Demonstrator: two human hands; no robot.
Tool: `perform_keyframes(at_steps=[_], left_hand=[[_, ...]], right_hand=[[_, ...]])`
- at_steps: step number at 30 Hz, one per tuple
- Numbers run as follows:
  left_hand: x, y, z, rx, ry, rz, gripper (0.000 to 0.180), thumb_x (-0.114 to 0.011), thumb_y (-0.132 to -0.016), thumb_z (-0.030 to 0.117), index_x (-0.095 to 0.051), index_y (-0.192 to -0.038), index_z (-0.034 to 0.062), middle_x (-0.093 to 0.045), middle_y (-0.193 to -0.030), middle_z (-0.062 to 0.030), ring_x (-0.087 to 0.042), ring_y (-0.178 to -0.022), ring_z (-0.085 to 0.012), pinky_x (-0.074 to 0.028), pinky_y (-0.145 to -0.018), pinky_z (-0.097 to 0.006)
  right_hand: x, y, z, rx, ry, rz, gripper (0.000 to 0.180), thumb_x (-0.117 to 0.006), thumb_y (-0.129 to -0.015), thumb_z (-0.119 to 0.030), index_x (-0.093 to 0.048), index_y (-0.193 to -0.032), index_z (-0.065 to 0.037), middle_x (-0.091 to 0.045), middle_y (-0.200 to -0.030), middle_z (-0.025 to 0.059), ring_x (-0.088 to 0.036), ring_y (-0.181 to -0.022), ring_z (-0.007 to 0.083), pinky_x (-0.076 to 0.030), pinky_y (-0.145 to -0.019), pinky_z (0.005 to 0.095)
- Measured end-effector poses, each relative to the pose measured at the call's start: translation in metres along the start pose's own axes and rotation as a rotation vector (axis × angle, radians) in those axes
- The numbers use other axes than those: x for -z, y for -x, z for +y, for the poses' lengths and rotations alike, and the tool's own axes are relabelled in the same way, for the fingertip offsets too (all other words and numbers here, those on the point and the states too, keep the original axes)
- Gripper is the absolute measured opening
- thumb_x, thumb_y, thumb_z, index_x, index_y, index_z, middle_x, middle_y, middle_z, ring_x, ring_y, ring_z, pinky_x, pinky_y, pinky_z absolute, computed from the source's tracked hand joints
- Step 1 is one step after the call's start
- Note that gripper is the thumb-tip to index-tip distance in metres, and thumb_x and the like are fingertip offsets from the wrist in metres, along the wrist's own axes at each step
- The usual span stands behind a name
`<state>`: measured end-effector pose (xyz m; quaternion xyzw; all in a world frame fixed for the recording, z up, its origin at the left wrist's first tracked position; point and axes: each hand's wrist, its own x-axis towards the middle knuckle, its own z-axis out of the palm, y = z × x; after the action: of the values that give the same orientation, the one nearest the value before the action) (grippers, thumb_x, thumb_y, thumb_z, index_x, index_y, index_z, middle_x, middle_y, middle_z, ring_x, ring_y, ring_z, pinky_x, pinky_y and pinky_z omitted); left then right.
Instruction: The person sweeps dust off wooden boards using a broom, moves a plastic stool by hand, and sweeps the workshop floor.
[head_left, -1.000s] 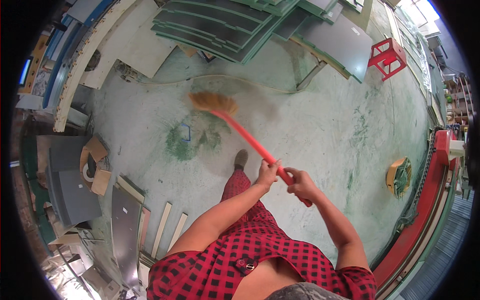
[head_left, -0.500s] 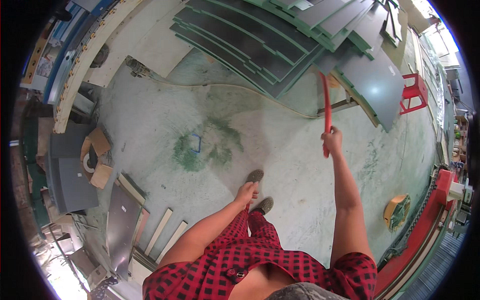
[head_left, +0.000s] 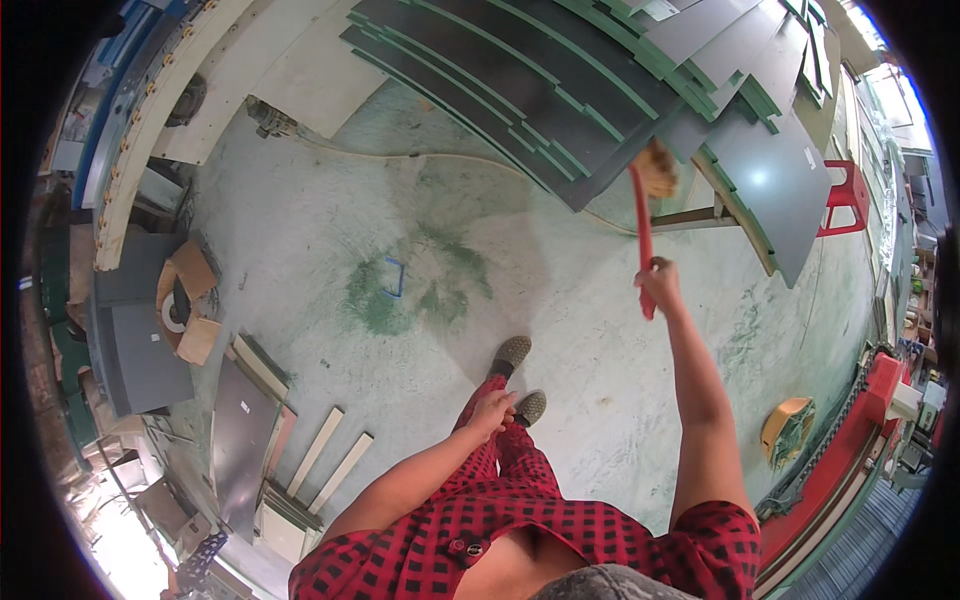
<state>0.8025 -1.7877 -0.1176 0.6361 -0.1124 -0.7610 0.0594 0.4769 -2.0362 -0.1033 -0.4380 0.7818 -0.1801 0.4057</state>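
While the right hand (head_left: 660, 283) is wrapped in a fist around the red plastic handle of a straw-bristled broom (head_left: 643, 215), the arm reaches far out ahead and to the right. That broom stands nearly upright in the picture, its tan bristle head at the top, up against the lower edge of the stacked dark grey sheet-metal panels with green edging (head_left: 560, 90). Its handle end pokes out just below the fist.

Hanging low beside the red-and-black checked trousers, the left hand (head_left: 492, 412) holds nothing; its fingers are loosely curled, resting near the thigh just above the two grey shoes (head_left: 520, 378).

Underfoot lies a pale concrete floor (head_left: 330, 210) marked with a green stain, and a small blue rectangular frame (head_left: 393, 277) lies on that stain. A red plastic stool (head_left: 846, 197) stands beyond the panels on the right. Near the right rim sits a yellow bucket (head_left: 787, 428). On the left lie flat grey metal sheets (head_left: 240, 440), pale wooden strips (head_left: 328, 462) and torn brown cardboard pieces (head_left: 190, 300).
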Motion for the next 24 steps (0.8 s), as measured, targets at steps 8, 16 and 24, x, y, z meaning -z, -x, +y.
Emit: perform_keyframes(at_steps=[8, 16, 24], left_hand=[[-0.004, -0.003, 0.013, -0.004, -0.015, 0.001, 0.051, -0.054, -0.08, 0.045, -0.046, -0.114, 0.0083, -0.055, -0.083, -0.0044, -0.054, -0.067, -0.0128, -0.045, -0.054, -0.027], [0.008, -0.007, 0.018, -0.03, 0.034, 0.109, 0.036, -0.05, -0.084, 0.039, -0.052, -0.1, 0.0069, -0.054, -0.077, -0.0038, -0.053, -0.06, -0.0105, -0.041, -0.046, -0.024], [0.033, -0.003, 0.002, 0.031, 0.136, 0.179, 0.041, -0.051, -0.082, 0.044, -0.054, -0.102, 0.0091, -0.058, -0.078, -0.0029, -0.054, -0.062, -0.0109, -0.044, -0.051, -0.025]], right_hand=[[0.088, 0.121, -0.059, -0.217, -0.405, -0.351, 0.057, -0.057, -0.055, 0.001, -0.05, -0.111, 0.008, -0.054, -0.06, 0.0105, -0.05, -0.041, 0.0145, -0.04, -0.039, 0.0251], [0.096, 0.131, -0.077, -0.147, -0.434, -0.233, 0.062, -0.058, -0.054, 0.001, -0.048, -0.114, 0.006, -0.054, -0.059, 0.0077, -0.049, -0.04, 0.0131, -0.04, -0.039, 0.0241], [0.044, -0.026, -0.02, -0.026, -0.228, 0.152, 0.048, -0.055, -0.057, 0.0, -0.052, -0.104, 0.008, -0.05, -0.055, 0.0081, -0.05, -0.041, 0.016, -0.039, -0.037, 0.028]])
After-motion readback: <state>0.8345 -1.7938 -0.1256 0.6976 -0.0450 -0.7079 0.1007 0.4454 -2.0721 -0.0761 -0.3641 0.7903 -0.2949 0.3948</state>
